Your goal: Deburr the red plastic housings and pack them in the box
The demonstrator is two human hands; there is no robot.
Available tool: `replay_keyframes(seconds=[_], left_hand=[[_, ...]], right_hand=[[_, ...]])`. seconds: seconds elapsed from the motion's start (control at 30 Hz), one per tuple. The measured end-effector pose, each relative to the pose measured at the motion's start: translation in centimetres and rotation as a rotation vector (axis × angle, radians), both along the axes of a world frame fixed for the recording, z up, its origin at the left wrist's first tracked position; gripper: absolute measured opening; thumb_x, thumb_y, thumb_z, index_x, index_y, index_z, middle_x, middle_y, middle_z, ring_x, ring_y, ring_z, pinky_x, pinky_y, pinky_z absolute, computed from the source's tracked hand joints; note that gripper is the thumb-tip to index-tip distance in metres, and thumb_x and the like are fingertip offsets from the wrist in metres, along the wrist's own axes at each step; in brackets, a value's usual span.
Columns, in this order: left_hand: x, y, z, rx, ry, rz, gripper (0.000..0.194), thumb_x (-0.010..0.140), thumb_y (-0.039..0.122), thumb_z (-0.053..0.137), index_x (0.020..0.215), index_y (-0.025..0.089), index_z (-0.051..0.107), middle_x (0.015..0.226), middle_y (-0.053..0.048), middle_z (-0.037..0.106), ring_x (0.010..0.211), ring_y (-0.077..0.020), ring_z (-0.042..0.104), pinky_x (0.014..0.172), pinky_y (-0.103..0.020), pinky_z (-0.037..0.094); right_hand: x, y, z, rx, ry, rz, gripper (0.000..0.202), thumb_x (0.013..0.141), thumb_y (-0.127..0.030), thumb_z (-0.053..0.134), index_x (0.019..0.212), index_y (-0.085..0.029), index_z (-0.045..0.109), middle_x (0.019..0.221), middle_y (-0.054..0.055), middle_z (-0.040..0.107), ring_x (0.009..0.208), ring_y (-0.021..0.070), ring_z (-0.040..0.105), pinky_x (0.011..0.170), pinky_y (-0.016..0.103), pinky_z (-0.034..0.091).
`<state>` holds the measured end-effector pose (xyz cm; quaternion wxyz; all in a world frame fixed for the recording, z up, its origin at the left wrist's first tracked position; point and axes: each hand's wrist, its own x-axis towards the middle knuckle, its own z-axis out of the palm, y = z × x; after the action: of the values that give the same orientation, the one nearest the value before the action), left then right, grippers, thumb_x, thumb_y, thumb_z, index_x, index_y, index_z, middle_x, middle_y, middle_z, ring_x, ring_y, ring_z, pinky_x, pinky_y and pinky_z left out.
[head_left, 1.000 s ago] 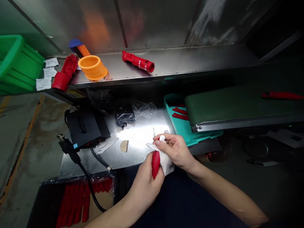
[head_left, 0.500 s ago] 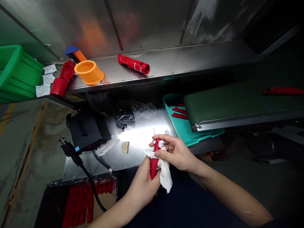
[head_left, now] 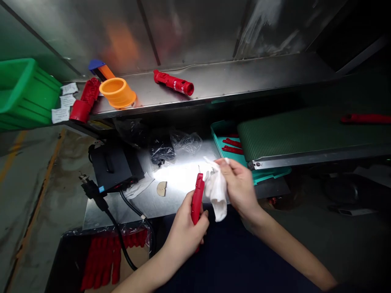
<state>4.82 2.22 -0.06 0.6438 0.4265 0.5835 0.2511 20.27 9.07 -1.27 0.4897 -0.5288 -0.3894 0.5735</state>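
Observation:
A long red plastic part (head_left: 198, 197) stands nearly upright in my left hand (head_left: 186, 228), whose fingers are wrapped round its lower half. Thin wires stick up just beyond its top end. To the right of it, my right hand (head_left: 240, 187) pinches a white cloth (head_left: 217, 193) that hangs down beside the red part, with a small gap between them. Behind the hands lies a metal work surface (head_left: 175, 179) with a small tan half-round piece (head_left: 161, 188) on it.
A black box (head_left: 113, 167) with cables stands at the left. Below it is a bin of red parts (head_left: 102, 260). On the shelf (head_left: 226, 81) are an orange ring (head_left: 117, 92) and a red tube (head_left: 173, 82). A green conveyor (head_left: 290, 134) overhangs a teal tray (head_left: 217, 136).
My right hand has moved up and right with the white cloth, away from the red part. The red part's upper end is now uncovered, while my left hand still holds it.

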Motion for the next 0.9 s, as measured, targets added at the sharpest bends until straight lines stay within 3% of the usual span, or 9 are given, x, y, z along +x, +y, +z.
replay_keyframes(seconds=[0.1,0.2,0.3,0.37,0.53,0.6,0.67,0.73,0.9], left_hand=[[-0.1,0.2,0.3,-0.124,-0.015,0.052,0.044,0.085,0.031,0.063,0.126,0.021,0.047,0.079,0.007,0.048,0.047,-0.0092,0.051,0.036,-0.021,0.046],[0.0,0.5,0.7,-0.099,-0.064,0.052,0.05,0.082,0.03,0.068,0.126,0.021,0.048,0.076,0.007,0.05,0.048,-0.0097,0.051,0.041,-0.022,0.048],[0.2,0.9,1.0,0.046,-0.117,0.032,0.049,0.076,0.023,0.072,0.121,0.02,0.053,0.087,0.001,0.062,0.075,-0.0178,0.064,0.068,-0.03,0.057],[0.4,1.0,0.9,0.129,-0.115,0.014,0.047,0.074,0.018,0.071,0.118,0.02,0.055,0.097,-0.002,0.065,0.092,-0.0218,0.065,0.083,-0.034,0.056],[0.4,0.5,0.4,0.212,-0.023,-0.042,0.031,0.077,0.012,0.061,0.107,0.018,0.056,0.101,-0.003,0.066,0.091,-0.0219,0.064,0.084,-0.035,0.053],[0.3,0.3,0.3,0.197,0.001,-0.05,0.038,0.076,0.01,0.059,0.113,0.018,0.055,0.109,-0.006,0.068,0.097,-0.024,0.065,0.087,-0.037,0.054],[0.2,0.1,0.4,0.163,-0.006,-0.045,0.05,0.074,0.007,0.058,0.123,0.018,0.052,0.115,-0.007,0.068,0.102,-0.0256,0.066,0.09,-0.039,0.054],[0.2,0.0,0.3,0.146,-0.044,-0.034,0.052,0.075,0.008,0.06,0.126,0.018,0.051,0.12,-0.009,0.068,0.107,-0.0267,0.066,0.092,-0.04,0.053],[0.2,0.0,0.0,0.18,-0.067,-0.03,0.038,0.077,0.014,0.066,0.111,0.018,0.053,0.108,-0.007,0.067,0.099,-0.0253,0.066,0.086,-0.038,0.053]], right_hand=[[1.4,-1.3,1.6,0.186,-0.239,-0.091,0.021,0.1,-0.038,0.064,0.11,-0.023,0.075,0.108,0.007,0.066,0.094,0.0203,0.064,0.075,0.03,0.054],[2.0,-3.5,3.0,0.408,-0.37,0.246,0.029,0.101,-0.02,0.058,0.126,-0.026,0.07,0.111,0.008,0.064,0.099,0.0219,0.064,0.083,0.034,0.055],[1.5,-4.9,3.1,0.47,-0.311,0.486,0.027,0.098,-0.01,0.057,0.118,-0.024,0.07,0.098,0.007,0.067,0.086,0.0197,0.066,0.075,0.033,0.055],[0.8,-5.2,2.4,0.457,-0.336,0.491,0.02,0.095,-0.008,0.057,0.105,-0.021,0.069,0.093,0.007,0.067,0.082,0.0193,0.065,0.072,0.032,0.053],[0.2,-4.1,1.1,0.433,-0.426,0.47,0.012,0.092,-0.011,0.058,0.093,-0.02,0.066,0.089,0.005,0.065,0.081,0.0196,0.064,0.071,0.032,0.049],[0.3,-3.5,1.1,0.346,-0.41,0.429,0.005,0.092,-0.017,0.063,0.088,-0.021,0.062,0.083,0.002,0.063,0.074,0.0173,0.06,0.066,0.03,0.046],[0.3,-3.2,1.4,0.196,-0.318,0.43,0.012,0.093,-0.026,0.068,0.087,-0.022,0.059,0.078,-0.001,0.06,0.067,0.0143,0.056,0.06,0.027,0.043],[0.4,-3.2,1.7,0.093,-0.231,0.47,0.015,0.093,-0.031,0.07,0.09,-0.022,0.058,0.078,-0.003,0.059,0.065,0.0131,0.054,0.058,0.025,0.042],[0.4,-3.8,2.1,0.118,-0.304,0.629,0.002,0.093,-0.021,0.064,0.094,-0.021,0.066,0.074,-0.003,0.066,0.06,0.0119,0.054,0.057,0.025,0.038]])
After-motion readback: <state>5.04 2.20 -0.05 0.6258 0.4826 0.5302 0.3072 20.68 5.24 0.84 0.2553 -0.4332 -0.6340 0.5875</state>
